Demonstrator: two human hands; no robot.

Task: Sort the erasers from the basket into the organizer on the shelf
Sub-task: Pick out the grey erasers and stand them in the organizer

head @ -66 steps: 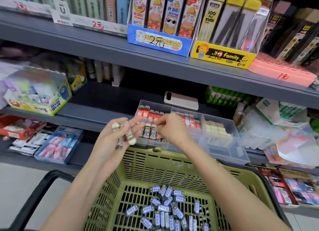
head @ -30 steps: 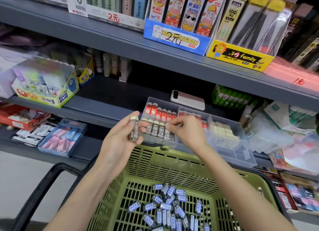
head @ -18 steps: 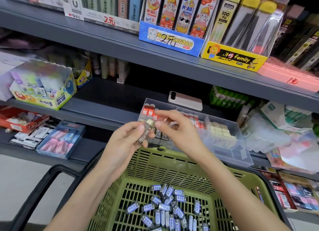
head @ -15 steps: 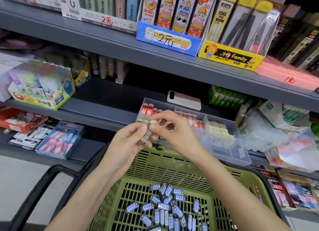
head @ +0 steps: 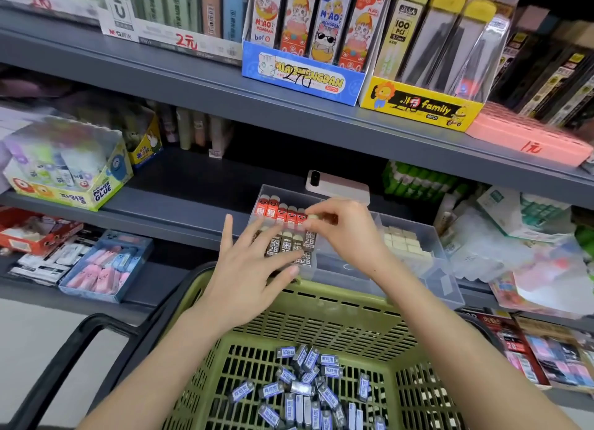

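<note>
A green plastic basket in front of me holds several blue-sleeved erasers. A clear plastic organizer sits on the middle shelf, with red-sleeved erasers at the back of its left compartment and brown 2B erasers in front of them. My right hand pinches a brown 2B eraser by its top, standing it at the right end of the brown row. My left hand is spread with straight fingers over the organizer's front left corner, holding nothing.
Cream erasers fill the organizer's right compartment. A pink phone lies behind the organizer. A glue box stands at the left, and a blue tray of pink erasers on the lower shelf. The shelf above overhangs.
My right hand took the brown eraser from my left hand and moved it down into the organizer's left compartment. My left hand let go and spread its fingers.
</note>
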